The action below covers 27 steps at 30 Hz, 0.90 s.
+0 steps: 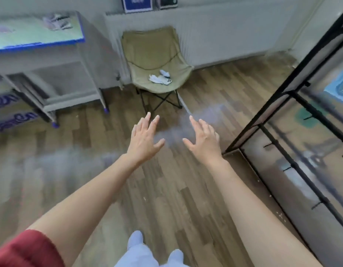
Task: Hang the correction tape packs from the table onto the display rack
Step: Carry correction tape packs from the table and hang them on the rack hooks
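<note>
Both your hands hold nothing: your left hand [145, 137] and right hand [203, 139] hover side by side, fingers straight and spread, in front of the folding chair [157, 60]. The correction tape packs [58, 21], a blurred pale cluster whose lie you cannot read, sit on the desk [37, 44] left of the chair, well apart from both hands; your left hand is nearer. The display rack [293, 93] stands right of the chair. You likely need to turn left first.
</note>
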### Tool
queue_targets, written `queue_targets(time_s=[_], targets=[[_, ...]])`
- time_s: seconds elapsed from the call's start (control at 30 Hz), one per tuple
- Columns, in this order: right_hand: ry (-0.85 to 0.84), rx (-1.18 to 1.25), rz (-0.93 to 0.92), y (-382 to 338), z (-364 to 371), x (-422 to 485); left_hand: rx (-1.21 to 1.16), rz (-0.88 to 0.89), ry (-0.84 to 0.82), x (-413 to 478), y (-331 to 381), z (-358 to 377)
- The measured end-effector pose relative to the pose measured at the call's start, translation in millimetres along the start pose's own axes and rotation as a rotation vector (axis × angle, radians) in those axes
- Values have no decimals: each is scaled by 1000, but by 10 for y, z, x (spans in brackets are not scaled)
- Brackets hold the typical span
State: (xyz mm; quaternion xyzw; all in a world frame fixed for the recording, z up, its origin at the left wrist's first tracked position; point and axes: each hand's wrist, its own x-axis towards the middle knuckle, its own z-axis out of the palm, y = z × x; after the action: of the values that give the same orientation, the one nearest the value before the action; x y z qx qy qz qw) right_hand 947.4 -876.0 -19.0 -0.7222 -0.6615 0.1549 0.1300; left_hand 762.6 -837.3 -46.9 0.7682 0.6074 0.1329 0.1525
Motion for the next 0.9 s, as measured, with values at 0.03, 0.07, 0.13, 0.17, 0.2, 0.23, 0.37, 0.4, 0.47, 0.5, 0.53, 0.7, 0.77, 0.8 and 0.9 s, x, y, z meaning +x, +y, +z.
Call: queue_targets(time_s=[0.03,0.07,0.13,0.17,0.2,0.23,0.37,0.4,0.47,0.5,0.53,0.7,0.77,0.8,0.9], targets=[[-12,-11,-38,-202,74,37,9,-39,16,-81,-200,-99],[-27,-26,-75,-404,152,75,21,-76,30,-160,-403,-190],[-54,-66,-143,-817,321,153,46,-144,46,-308,-813,-369],[-69,-81,-172,-1025,411,185,52,-176,49,-376,-1016,-457],[-86,-93,-198,-1241,506,221,55,-207,53,-438,-1222,-550],[-103,-102,-219,-1449,598,253,56,-232,57,-494,-1422,-647],[-145,-104,-260,-2251,933,401,58,-314,98,-652,-2194,-1049],[-152,-101,-266,-2441,1000,443,52,-333,107,-678,-2375,-1156],[-153,-81,-274,-2800,1116,532,38,-361,131,-699,-2725,-1371],[-148,-73,-281,-2964,1167,585,36,-374,150,-688,-2893,-1475],[-144,-69,-290,-3117,1216,644,35,-389,170,-666,-3055,-1575],[-132,-45,-315,-3698,1387,1046,20,-461,226,-433,-3681,-1929],[-134,-54,-328,-3886,1442,1289,20,-476,236,-260,-3884,-2002],[-138,-55,-334,-3973,1468,1426,21,-482,238,-156,-3974,-2031],[-139,-58,-358,-4220,1537,1909,25,-499,238,250,-4240,-2132]])
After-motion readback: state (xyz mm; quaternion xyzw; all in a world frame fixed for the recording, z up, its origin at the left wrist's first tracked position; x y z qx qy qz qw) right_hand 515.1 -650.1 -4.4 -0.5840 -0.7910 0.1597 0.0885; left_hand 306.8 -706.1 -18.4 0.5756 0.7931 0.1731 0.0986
